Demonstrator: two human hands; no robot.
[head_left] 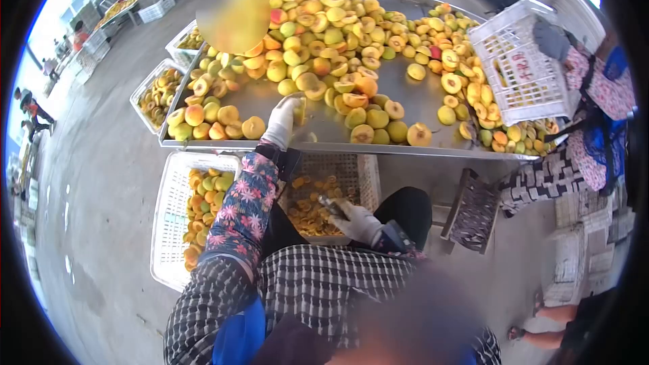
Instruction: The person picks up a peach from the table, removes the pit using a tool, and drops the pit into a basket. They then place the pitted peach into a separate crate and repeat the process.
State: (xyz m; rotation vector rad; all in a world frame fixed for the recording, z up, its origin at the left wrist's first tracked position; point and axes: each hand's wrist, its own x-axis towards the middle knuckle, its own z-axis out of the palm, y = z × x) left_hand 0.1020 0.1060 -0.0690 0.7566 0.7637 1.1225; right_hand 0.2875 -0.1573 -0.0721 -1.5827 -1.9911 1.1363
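Metal table point(417, 99) of yellow fruit halves point(334, 14); left fingers point(291, 103) around a greenish piece point(299, 115), right fingers point(347, 209) around a metal tool point(328, 205)

Fruit halves point(419, 134) on the table point(324, 125), more in left-side crates point(167, 230)

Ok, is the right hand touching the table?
Apart: the head view shows the basket through the gap between the right hand and the table.

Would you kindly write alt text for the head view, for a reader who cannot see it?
A person's gloved left hand holds a fruit piece at a metal table heaped with yellow fruit, many halved; the gloved right hand grips a small tool near a crate.
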